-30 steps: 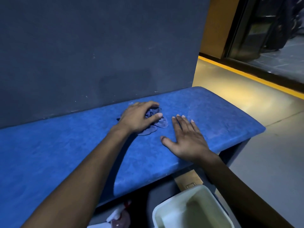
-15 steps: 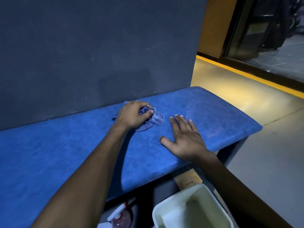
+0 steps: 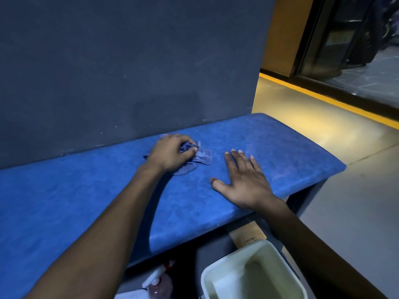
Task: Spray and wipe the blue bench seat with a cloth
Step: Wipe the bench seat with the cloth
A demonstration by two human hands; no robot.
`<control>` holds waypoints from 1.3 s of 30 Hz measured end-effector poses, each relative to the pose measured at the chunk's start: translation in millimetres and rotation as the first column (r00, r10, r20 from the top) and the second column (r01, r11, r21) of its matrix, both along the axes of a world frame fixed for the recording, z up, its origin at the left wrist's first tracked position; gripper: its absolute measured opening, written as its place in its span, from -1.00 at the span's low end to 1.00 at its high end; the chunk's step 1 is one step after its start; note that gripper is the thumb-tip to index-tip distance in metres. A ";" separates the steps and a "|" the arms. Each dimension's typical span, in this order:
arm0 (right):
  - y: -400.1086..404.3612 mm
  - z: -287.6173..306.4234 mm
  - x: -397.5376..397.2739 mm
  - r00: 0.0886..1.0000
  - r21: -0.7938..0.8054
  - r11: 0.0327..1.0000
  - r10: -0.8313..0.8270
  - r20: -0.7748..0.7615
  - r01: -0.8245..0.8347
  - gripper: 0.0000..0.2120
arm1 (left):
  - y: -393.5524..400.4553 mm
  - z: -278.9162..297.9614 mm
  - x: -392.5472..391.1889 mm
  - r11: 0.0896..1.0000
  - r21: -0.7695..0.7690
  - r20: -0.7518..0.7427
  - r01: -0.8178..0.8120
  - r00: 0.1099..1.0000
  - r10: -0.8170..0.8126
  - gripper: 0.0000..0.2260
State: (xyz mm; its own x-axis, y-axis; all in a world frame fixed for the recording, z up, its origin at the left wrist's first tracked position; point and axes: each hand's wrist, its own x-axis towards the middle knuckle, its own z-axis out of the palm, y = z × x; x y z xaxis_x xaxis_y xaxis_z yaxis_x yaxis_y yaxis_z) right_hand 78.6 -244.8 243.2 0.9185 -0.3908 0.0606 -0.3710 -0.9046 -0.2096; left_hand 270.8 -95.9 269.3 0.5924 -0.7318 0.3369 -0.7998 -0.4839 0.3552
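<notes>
The blue bench seat (image 3: 86, 201) runs from the left edge to a rounded right end, against a dark wall. My left hand (image 3: 170, 153) presses a crumpled bluish cloth (image 3: 203, 156) onto the seat near the wall, fingers curled around it. My right hand (image 3: 244, 180) lies flat on the seat to the right of the cloth, fingers spread, holding nothing. A spray bottle (image 3: 158, 283) with a white and red trigger head stands on the floor below the seat's front edge.
A white plastic bin (image 3: 218, 277) stands on the floor in front of the bench, below my right forearm. The dark grey wall (image 3: 129, 72) rises directly behind the seat. Tan floor with a yellow stripe (image 3: 323, 100) stretches to the right.
My left hand has slid the cloth a little away from me, toward the wall, and curled tighter on it. My right hand has stayed flat in place.
</notes>
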 end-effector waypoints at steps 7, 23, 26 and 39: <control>-1.4 -4.7 2.3 0.998 -0.006 1.000 0.013 0.058 -0.012 0.04 | -2.4 -5.4 -34.8 0.978 0.053 0.030 0.200 0.979 -0.202 -0.76; -0.7 -5.5 0.4 0.997 -0.031 1.000 0.008 0.070 -0.006 -0.08 | 32.8 0.7 3.2 0.996 0.030 0.075 -0.088 0.993 0.086 -0.63; 0.0 -5.4 0.6 0.998 -0.034 0.999 0.004 0.070 -0.002 -0.07 | -6.5 1.7 1.3 0.992 0.069 0.052 -0.105 0.994 0.101 -0.71; 1.7 -5.5 1.0 0.998 -0.058 0.998 -0.008 0.065 0.012 -0.08 | 27.5 5.2 7.8 0.986 0.009 -0.042 -0.165 0.985 0.165 -0.61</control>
State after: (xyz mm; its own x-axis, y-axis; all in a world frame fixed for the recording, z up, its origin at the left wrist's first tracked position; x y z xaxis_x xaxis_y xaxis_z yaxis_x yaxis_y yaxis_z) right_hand 79.6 -243.2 237.7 0.9078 -0.3942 0.1428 -0.3679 -0.9123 -0.1800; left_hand 278.7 -68.4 274.4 0.7186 -0.6249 0.3051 -0.6934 -0.6100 0.3836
